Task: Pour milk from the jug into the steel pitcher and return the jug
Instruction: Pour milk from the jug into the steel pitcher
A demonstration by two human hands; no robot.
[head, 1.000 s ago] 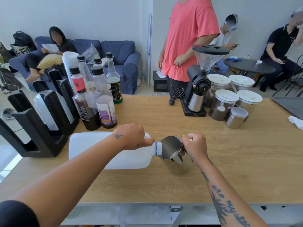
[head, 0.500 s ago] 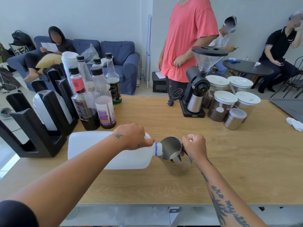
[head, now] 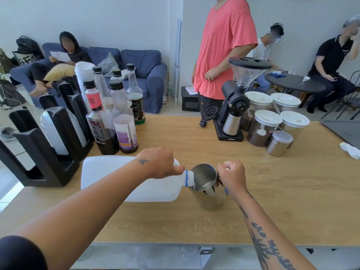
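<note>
Counter: light wood [head: 272, 201], across the foreground.
Rack: black [head: 48, 172], far left on the counter, holding clear lids [head: 51, 129].
Bottles: five with black caps [head: 124, 121], just right of the rack; the front two hold dark liquid.
Cups: white stack [head: 83, 75] behind the bottles.
Grinder: black, clear hopper [head: 236, 106], back right; coiled cord [head: 209, 114] to its left.
Jars: four with white lids [head: 265, 127], right of the grinder; steel tin [head: 278, 141] in front.
Cloth: white [head: 350, 150], right edge.
Behind: standing person in red shirt [head: 224, 45]; blue sofa [head: 144, 61]; round black table [head: 294, 82].

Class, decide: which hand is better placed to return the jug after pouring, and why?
Left. The left hand grips the tilted white plastic milk jug near its neck; the right hand is occupied holding the shiny steel pitcher by its handle.
</note>
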